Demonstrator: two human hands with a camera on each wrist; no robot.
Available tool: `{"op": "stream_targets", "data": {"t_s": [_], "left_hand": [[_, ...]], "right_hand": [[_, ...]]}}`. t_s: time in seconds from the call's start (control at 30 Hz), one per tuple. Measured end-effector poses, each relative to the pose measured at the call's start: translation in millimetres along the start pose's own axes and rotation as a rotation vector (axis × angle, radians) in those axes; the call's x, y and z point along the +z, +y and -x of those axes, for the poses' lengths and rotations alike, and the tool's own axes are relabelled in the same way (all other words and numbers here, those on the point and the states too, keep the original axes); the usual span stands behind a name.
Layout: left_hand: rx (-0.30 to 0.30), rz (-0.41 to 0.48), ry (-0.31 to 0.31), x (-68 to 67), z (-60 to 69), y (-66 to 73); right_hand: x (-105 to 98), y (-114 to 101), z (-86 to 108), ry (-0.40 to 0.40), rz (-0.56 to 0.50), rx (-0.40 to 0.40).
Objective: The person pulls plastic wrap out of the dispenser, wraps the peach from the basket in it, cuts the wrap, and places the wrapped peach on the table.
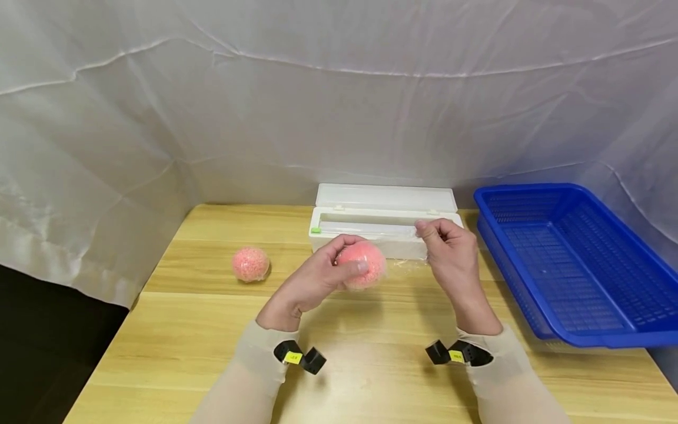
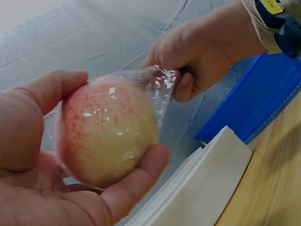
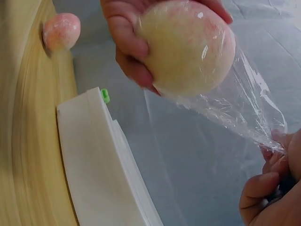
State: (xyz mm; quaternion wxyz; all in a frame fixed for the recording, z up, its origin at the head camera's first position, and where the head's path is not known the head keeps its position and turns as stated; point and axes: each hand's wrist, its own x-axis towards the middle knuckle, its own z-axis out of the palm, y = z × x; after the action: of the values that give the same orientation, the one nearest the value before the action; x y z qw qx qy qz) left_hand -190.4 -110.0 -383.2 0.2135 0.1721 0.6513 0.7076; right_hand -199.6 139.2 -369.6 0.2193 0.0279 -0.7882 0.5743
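Observation:
A pink and pale-yellow peach [image 2: 106, 127] is held in my left hand [image 1: 320, 272], with thumb and fingers round its sides. Clear plastic wrap [image 3: 244, 103] covers the fruit and stretches away from it as a gathered tail. My right hand [image 1: 452, 253] pinches the end of that tail between thumb and curled fingers, off to the right of the peach. Behind both hands stands a white cling-film box [image 1: 371, 242] with its lid raised and a green slider at its left end. A second peach [image 1: 251, 264], shiny as if wrapped, rests on the table to the left.
A blue plastic basket [image 1: 553, 318] stands at the right side of the wooden table [image 1: 212, 353]. Pale grey cloth [image 1: 339, 118] hangs behind the table and along its sides.

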Motion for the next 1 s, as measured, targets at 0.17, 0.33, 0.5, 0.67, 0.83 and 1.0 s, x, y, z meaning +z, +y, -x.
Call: {"op": "stream_targets", "data": {"t_s": [0.17,0.33,0.5,0.67,0.83,1.0], "left_hand": [[0.051,0.176,0.087,4.0,-5.6,-4.2],[0.073,0.217,0.139,13.0,-10.9,-8.2],[0.049,0.114,0.130,22.8,-11.3,-9.2],[0.040,0.090,0.101,29.1,-9.3,-8.6],[0.061,0.072,0.086,30.1,-7.6,-8.4],[0.064,0.087,0.064,30.5,-8.0,-10.8]], "right_hand": [[9,-3,0.7,-0.101,-0.356,0.270],[27,-6,10.8,-0.247,-0.499,0.428],[41,-4,20.5,-0.234,-0.595,0.450],[45,-3,24.4,-0.089,-0.667,0.422],[47,-4,25.0,-0.006,-0.702,0.375],[45,-4,24.1,-0.039,-0.751,0.401]]}}
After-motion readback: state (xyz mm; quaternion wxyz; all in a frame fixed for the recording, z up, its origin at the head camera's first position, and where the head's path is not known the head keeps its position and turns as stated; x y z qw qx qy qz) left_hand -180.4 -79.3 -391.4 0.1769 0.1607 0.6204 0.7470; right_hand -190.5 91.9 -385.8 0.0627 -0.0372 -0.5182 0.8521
